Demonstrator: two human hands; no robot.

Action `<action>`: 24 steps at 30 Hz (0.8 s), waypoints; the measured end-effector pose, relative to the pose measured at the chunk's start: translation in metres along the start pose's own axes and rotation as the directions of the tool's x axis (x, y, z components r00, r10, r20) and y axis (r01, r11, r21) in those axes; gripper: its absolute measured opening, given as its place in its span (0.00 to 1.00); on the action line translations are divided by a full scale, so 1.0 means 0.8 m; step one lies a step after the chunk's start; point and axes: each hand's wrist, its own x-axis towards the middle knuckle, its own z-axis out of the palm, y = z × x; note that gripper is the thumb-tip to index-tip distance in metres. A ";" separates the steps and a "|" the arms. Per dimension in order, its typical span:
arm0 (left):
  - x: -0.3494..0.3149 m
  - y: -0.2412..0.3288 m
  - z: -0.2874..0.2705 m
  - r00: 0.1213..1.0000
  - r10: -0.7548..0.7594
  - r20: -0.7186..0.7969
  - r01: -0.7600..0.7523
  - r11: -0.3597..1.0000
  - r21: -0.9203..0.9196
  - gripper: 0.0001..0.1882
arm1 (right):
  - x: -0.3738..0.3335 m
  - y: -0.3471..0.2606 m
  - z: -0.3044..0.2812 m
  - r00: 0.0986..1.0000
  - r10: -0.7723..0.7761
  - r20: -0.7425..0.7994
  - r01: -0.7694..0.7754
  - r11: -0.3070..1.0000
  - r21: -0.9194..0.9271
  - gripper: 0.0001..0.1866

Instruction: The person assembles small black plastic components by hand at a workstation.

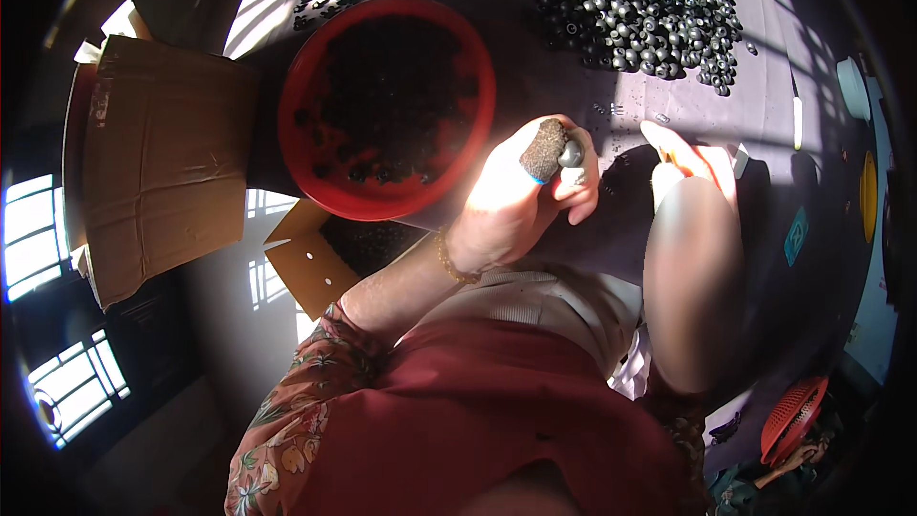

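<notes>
My left hand (521,182) is closed, pinching a glossy dark grey round bead (571,154) between thumb and forefinger. The thumb wears a brown, rough-textured cover (544,149) with a blue edge. Just to its right, apart from it, is my right hand (690,164), its fingers curled together; what they hold, if anything, I cannot make out. A blurred patch covers part of the right forearm. Beyond both hands lies a heap of similar dark beads (650,24), some showing holes. Left of my left hand stands a red basin (485,100) with dark pieces in it.
The pale table cover (764,67) carries hard shadows. Small dark pieces (334,2) lie behind the basin. At left stands a cardboard box (167,153); an open orange-brown box (308,263) sits below the basin. A blue packet (796,235) and red perforated basket (795,416) are at right.
</notes>
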 end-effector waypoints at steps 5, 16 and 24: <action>-0.001 0.005 0.014 0.994 -0.041 -0.096 0.036 0.998 -0.058 0.15 | -0.014 0.007 0.007 0.979 0.202 0.042 -0.205 0.974 0.098 0.08; -0.009 -0.001 0.011 0.969 -0.086 -0.232 0.081 0.996 -0.030 0.14 | 0.014 -0.013 0.007 0.913 0.188 0.363 -0.149 0.980 -0.132 0.11; -0.017 0.001 0.008 0.966 -0.084 -0.246 0.078 0.996 -0.033 0.14 | 0.017 -0.015 0.010 0.900 0.135 0.415 -0.063 0.981 -0.184 0.12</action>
